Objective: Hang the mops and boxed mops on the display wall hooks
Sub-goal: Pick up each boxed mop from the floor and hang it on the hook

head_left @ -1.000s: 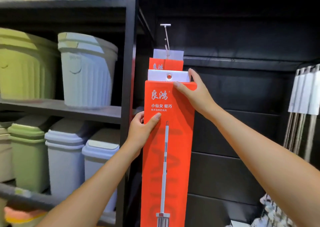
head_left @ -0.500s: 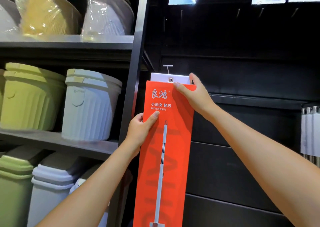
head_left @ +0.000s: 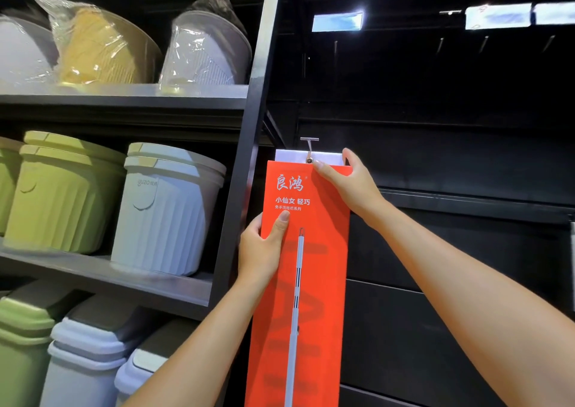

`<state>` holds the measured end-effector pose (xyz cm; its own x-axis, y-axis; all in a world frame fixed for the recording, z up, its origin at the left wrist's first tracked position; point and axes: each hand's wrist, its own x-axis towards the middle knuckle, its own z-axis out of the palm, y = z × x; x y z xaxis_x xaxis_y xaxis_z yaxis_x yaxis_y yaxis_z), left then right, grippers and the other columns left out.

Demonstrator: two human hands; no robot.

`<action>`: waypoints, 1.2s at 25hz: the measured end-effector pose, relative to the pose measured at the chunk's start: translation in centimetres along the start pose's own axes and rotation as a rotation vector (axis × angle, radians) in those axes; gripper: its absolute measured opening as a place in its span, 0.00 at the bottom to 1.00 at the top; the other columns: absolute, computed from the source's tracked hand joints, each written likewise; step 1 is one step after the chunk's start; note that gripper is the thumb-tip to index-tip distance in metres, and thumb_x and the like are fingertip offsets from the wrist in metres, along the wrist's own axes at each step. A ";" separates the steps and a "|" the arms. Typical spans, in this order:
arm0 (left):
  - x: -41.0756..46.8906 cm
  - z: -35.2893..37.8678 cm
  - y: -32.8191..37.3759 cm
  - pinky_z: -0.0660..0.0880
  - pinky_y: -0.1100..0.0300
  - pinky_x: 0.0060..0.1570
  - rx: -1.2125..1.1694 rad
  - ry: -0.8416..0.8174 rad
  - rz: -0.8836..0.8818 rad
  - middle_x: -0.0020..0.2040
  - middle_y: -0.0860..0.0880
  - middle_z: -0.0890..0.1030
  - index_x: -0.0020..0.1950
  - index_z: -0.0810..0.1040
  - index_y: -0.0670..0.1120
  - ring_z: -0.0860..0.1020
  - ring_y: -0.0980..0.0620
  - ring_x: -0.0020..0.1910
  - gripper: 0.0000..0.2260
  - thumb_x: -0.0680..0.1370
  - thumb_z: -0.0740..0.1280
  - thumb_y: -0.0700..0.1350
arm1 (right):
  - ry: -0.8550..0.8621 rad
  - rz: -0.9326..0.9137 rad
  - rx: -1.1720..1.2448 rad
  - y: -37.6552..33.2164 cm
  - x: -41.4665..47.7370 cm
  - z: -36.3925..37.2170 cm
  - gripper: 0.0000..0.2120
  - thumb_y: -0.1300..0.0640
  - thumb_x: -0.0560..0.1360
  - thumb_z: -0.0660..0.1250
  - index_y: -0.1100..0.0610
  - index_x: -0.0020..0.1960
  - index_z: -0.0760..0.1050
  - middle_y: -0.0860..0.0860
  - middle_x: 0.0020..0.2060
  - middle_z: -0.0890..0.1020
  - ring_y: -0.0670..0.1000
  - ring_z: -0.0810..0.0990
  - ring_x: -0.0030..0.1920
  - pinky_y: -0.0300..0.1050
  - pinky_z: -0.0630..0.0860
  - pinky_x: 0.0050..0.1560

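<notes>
The long orange boxed mop [head_left: 311,282] looks stiff, light and wobbly. The left hand [head_left: 261,248] grips its side edge. The right hand [head_left: 345,182] pinches its top, right at the hook [head_left: 309,148].

Both forearms reach up and forward, hands holding a boxed mop [head_left: 306,282].
The left hand [head_left: 264,251] clasps its edge, thumb lying straight up the front; the right hand [head_left: 350,186], higher, pinches the top corner, fingers across the front.

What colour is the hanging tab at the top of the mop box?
The tab is white, above the orange-red mop box; the head view shows it.
</notes>
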<state>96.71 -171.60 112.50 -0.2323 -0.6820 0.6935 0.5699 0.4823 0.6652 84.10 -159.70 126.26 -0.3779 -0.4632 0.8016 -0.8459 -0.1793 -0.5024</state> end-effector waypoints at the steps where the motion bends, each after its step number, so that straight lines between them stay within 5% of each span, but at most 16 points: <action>1: 0.1 0.1 -0.3 0.83 0.46 0.57 0.016 0.007 0.016 0.50 0.57 0.89 0.56 0.85 0.56 0.87 0.56 0.50 0.19 0.76 0.71 0.68 | -0.006 0.006 -0.005 0.1 0.1 0.1 0.59 0.20 0.61 0.71 0.48 0.82 0.56 0.47 0.78 0.69 0.51 0.75 0.72 0.58 0.76 0.69; 5: 0.9 0.3 -1.6 0.83 0.44 0.57 0.093 0.027 0.025 0.50 0.59 0.88 0.57 0.83 0.59 0.87 0.56 0.51 0.27 0.72 0.66 0.77 | -0.014 0.028 -0.025 1.4 1.2 0.7 0.43 0.18 0.59 0.71 0.41 0.63 0.64 0.51 0.71 0.77 0.55 0.81 0.66 0.62 0.81 0.63; 10: 1.6 0.5 -3.5 0.83 0.43 0.56 0.138 0.030 -0.008 0.50 0.59 0.88 0.57 0.83 0.61 0.87 0.54 0.50 0.28 0.70 0.64 0.79 | -0.014 0.056 -0.035 3.8 2.0 1.5 0.42 0.17 0.58 0.70 0.43 0.59 0.62 0.52 0.72 0.77 0.56 0.80 0.68 0.63 0.80 0.63; 15: 2.3 0.9 -5.2 0.83 0.46 0.56 0.205 0.040 0.003 0.50 0.61 0.87 0.59 0.82 0.62 0.86 0.57 0.50 0.29 0.71 0.62 0.80 | -0.005 0.049 -0.066 4.8 1.6 2.1 0.51 0.20 0.65 0.68 0.45 0.79 0.59 0.48 0.77 0.69 0.54 0.73 0.74 0.61 0.74 0.70; 18: 2.4 1.3 -6.0 0.82 0.46 0.57 0.230 0.055 0.000 0.50 0.63 0.87 0.59 0.81 0.63 0.86 0.58 0.51 0.28 0.71 0.61 0.80 | 0.052 0.028 -0.169 6.5 2.7 2.3 0.43 0.15 0.61 0.65 0.43 0.63 0.65 0.49 0.68 0.79 0.58 0.78 0.68 0.67 0.77 0.64; 20: 2.6 1.5 -6.3 0.82 0.46 0.58 0.235 0.057 -0.008 0.49 0.63 0.87 0.58 0.81 0.64 0.86 0.58 0.51 0.26 0.71 0.61 0.80 | 0.039 0.023 -0.149 8.0 3.9 2.5 0.37 0.15 0.60 0.66 0.38 0.54 0.58 0.54 0.66 0.79 0.61 0.79 0.66 0.69 0.78 0.62; 25: 3.5 1.9 -7.3 0.82 0.45 0.58 0.275 0.064 -0.023 0.49 0.63 0.87 0.59 0.80 0.64 0.86 0.57 0.51 0.27 0.71 0.61 0.80 | -0.007 0.014 -0.020 9.1 4.0 2.9 0.38 0.18 0.61 0.70 0.37 0.58 0.59 0.50 0.69 0.78 0.54 0.81 0.66 0.63 0.81 0.62; 30: 4.3 2.6 -7.9 0.82 0.43 0.58 0.334 0.076 -0.050 0.49 0.61 0.86 0.59 0.79 0.65 0.86 0.54 0.51 0.29 0.70 0.57 0.82 | 0.012 0.025 -0.042 10.3 5.1 3.1 0.39 0.17 0.60 0.69 0.39 0.56 0.56 0.42 0.59 0.73 0.53 0.79 0.65 0.65 0.77 0.67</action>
<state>89.17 -176.90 110.93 -0.1866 -0.7423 0.6435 0.2673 0.5920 0.7604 74.61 -166.63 124.19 -0.4033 -0.4566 0.7930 -0.8512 -0.1309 -0.5082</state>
